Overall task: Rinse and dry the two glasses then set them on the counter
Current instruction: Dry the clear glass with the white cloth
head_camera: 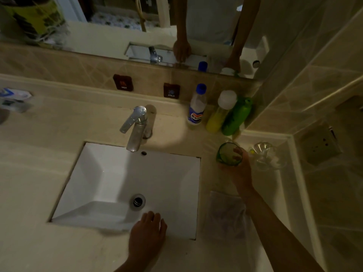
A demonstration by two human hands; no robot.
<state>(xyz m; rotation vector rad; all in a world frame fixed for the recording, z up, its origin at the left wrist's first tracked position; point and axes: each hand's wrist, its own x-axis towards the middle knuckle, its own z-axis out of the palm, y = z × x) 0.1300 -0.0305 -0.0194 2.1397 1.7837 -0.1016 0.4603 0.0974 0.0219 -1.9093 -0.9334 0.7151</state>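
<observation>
A green glass [225,154] stands on the counter [39,193] to the right of the sink [110,179]. My right hand [238,167] grips it, fingers curled round its near side. A clear glass [268,156] sits just right of it, near the corner wall. A pale cloth [225,213] lies flat on the counter under my right forearm. My left hand [147,236] rests with relaxed fingers on the sink's front edge and holds nothing.
A chrome tap [135,126] stands behind the basin, with the drain [138,201] below it. Three bottles, blue-capped [197,107], yellow [220,112] and green [236,116], line the back right. A mirror [117,26] runs above; tiled wall with a socket [322,146] closes the right.
</observation>
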